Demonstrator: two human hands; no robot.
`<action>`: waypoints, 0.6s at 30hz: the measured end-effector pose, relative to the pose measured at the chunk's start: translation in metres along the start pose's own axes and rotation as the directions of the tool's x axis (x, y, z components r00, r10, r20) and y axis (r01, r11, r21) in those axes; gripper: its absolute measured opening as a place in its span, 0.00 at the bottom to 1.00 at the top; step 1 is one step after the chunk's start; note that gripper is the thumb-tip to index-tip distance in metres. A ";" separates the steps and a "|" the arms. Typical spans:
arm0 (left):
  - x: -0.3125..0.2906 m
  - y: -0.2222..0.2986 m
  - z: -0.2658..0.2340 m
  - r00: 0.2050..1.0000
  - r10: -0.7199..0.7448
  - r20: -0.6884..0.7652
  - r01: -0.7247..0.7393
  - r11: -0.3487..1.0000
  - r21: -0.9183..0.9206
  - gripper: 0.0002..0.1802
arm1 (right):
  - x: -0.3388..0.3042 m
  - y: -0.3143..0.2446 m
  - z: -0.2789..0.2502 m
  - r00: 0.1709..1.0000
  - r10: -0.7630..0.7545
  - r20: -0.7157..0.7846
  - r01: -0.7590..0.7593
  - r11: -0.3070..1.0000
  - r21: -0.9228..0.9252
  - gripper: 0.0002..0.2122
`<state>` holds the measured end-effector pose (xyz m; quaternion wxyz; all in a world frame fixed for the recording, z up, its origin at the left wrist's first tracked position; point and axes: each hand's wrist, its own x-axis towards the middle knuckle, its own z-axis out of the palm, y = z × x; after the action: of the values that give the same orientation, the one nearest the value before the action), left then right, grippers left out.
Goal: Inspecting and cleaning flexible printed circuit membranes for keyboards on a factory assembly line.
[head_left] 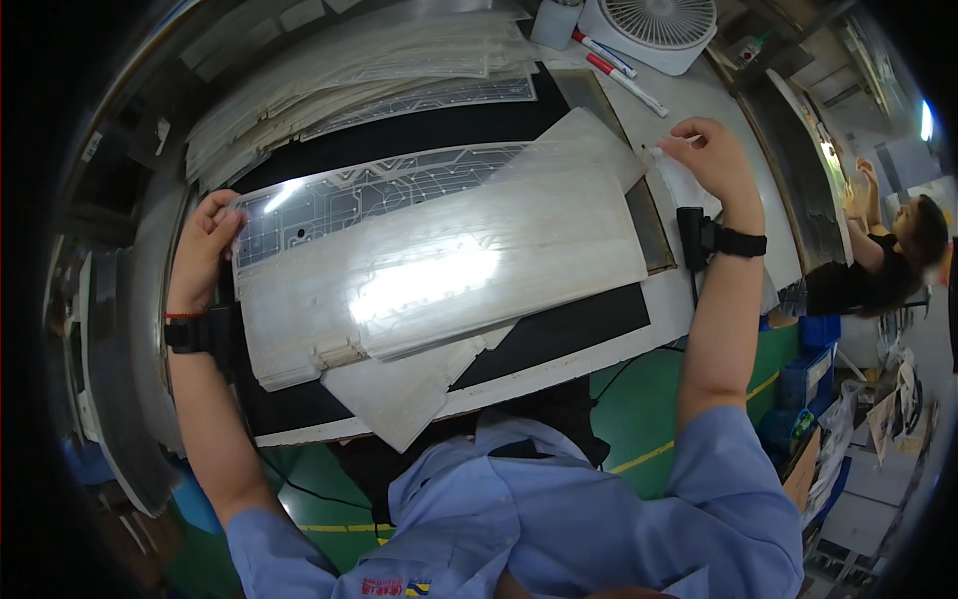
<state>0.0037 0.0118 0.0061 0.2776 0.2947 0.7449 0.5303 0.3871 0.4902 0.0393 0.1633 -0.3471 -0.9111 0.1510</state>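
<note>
A clear plastic film sheet printed with circuit lines [384, 187] lies across the stack before me. My left hand [208, 240] is closed on its left edge, thumb on top. Over its front part sits a pile of cloudy translucent film sheets [449, 270], glaring under the light. One translucent sheet [399, 394] sticks out askew at the front, and another corner [589, 150] juts out at the back right. My right hand [714, 165] is raised right of the stack, fingers curled in a pinch at a crumpled white cloth [687, 187]. The palm hides part of the cloth.
More film sheets [369, 75] are piled at the back left on a black mat [589, 324]. Marker pens [627, 85], a white fan [654, 30] and a bottle [556, 22] stand at the back right. Another person [888, 250] works at the far right.
</note>
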 end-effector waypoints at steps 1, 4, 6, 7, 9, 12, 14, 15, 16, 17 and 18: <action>0.001 -0.001 -0.001 1.000 0.004 0.005 -0.004 1.000 -0.001 0.13 | -0.003 0.002 0.001 0.999 -0.038 -0.011 0.038 0.999 -0.024 0.15; 0.002 -0.004 -0.003 1.000 0.008 0.016 -0.008 1.000 -0.003 0.13 | -0.002 0.013 0.000 0.997 -0.026 0.072 0.032 0.997 -0.073 0.15; 0.002 -0.003 -0.004 1.000 0.006 0.016 -0.006 1.000 -0.003 0.13 | 0.001 0.018 0.000 0.997 -0.003 0.079 0.008 0.998 -0.069 0.14; 0.002 -0.003 -0.005 1.000 0.010 0.019 -0.010 1.000 -0.004 0.13 | 0.002 0.018 0.002 0.999 -0.005 0.040 0.007 0.999 -0.052 0.14; 0.002 -0.004 -0.006 1.000 0.019 0.025 -0.019 1.000 -0.008 0.13 | 0.009 0.022 0.006 0.998 0.048 -0.039 -0.042 0.990 0.138 0.14; 0.003 -0.005 -0.006 0.998 0.035 0.051 -0.035 0.999 -0.013 0.13 | 0.018 0.017 0.011 0.981 0.150 -0.121 -0.036 0.761 0.647 0.13; 0.001 -0.004 -0.006 0.998 0.039 0.053 -0.037 0.999 -0.022 0.14 | 0.013 -0.008 0.010 0.972 0.132 -0.195 0.122 0.429 0.895 0.12; 0.001 -0.003 -0.006 0.998 0.040 0.054 -0.038 0.999 -0.027 0.14 | 0.011 -0.016 0.005 0.979 0.101 -0.177 0.128 0.371 0.920 0.11; 0.001 -0.004 -0.006 0.998 0.041 0.055 -0.039 0.999 -0.037 0.14 | 0.009 -0.024 -0.002 0.985 0.069 -0.159 0.131 0.311 0.942 0.11; 0.001 -0.005 -0.007 0.998 0.042 0.056 -0.040 0.998 -0.046 0.14 | 0.009 -0.030 -0.004 0.989 0.036 -0.144 0.130 0.249 0.960 0.10; 0.002 -0.004 -0.007 0.997 0.050 0.060 -0.046 0.997 -0.056 0.14 | 0.013 -0.031 -0.007 0.994 0.027 -0.109 0.098 0.276 0.956 0.10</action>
<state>-0.0036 0.0079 0.0037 0.2955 0.3212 0.7140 0.5474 0.3629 0.4784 0.0598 0.3895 -0.1661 -0.6345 0.6466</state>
